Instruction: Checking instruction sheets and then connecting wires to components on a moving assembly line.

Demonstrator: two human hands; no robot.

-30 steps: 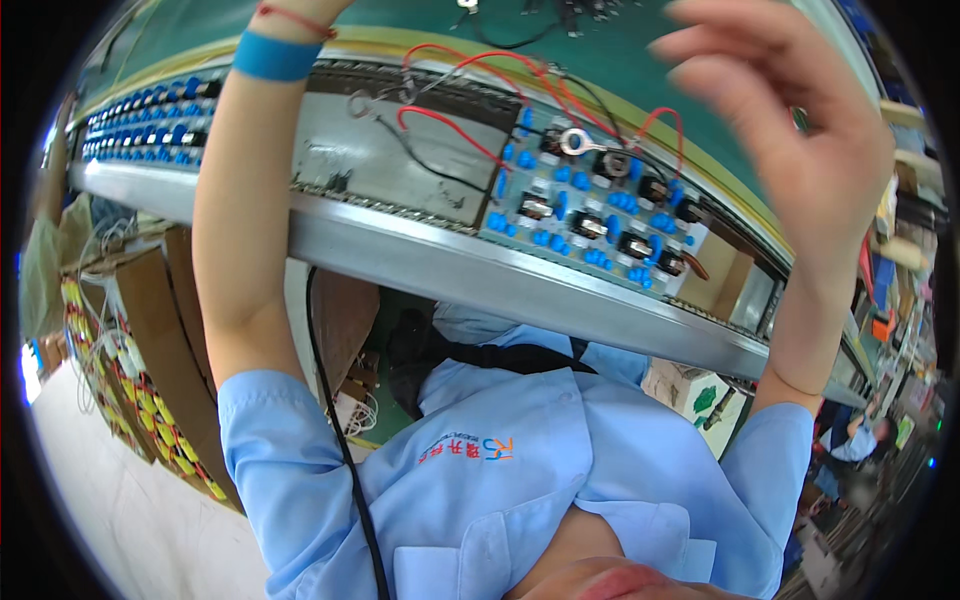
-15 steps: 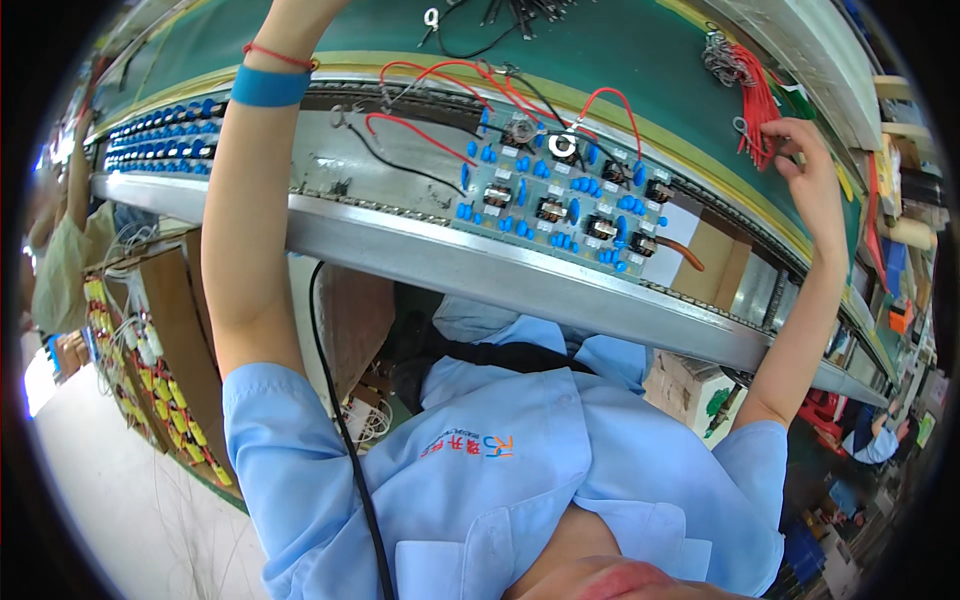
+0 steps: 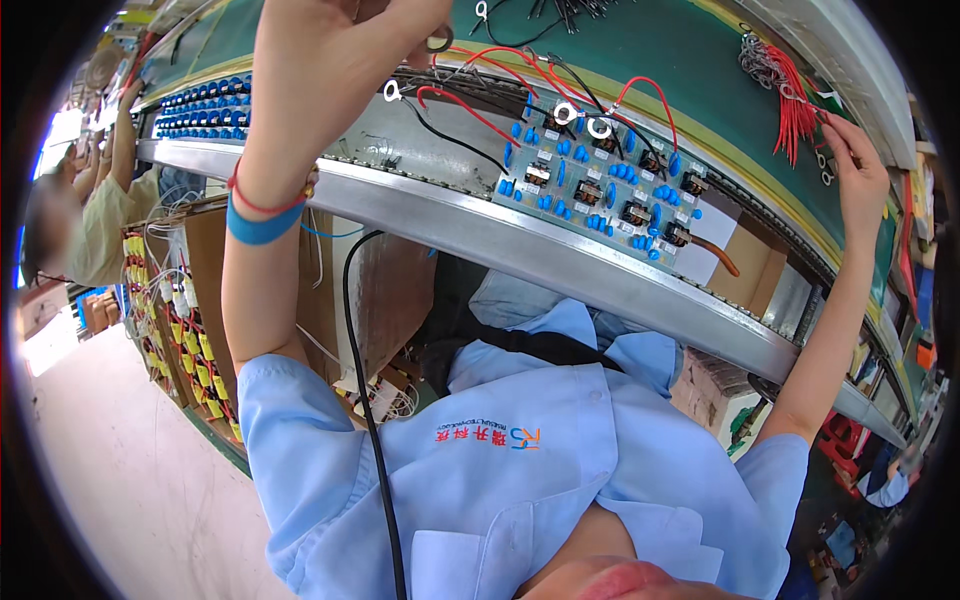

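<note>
My right hand (image 3: 862,180) is closed, its fingertips pinching what looks like a red wire beside a bundle of red wires (image 3: 795,125) with metal ring terminals. My left hand (image 3: 335,70) is raised near the upper edge, its fingers curled and partly cut off. A dark ring terminal (image 3: 438,42) shows at its thumb; whether it is gripped is unclear. Below and to the right of this hand lies a circuit board panel (image 3: 610,195) with blue disc components and copper coils. Red wires (image 3: 650,85) and a black wire (image 3: 455,140) with a ring terminal rise from the panel.
The panel rests on a metal conveyor rail (image 3: 600,265). Behind it runs a green mat (image 3: 620,45) with several black wires (image 3: 570,10). More boards (image 3: 205,108) sit at the left. A cardboard box (image 3: 210,290) stands below, and another person (image 3: 100,230) is at far left.
My left hand has come lower into view. My right hand has moved right and closed at the red wires. The view has shifted, placing the board panel farther right and lower.
</note>
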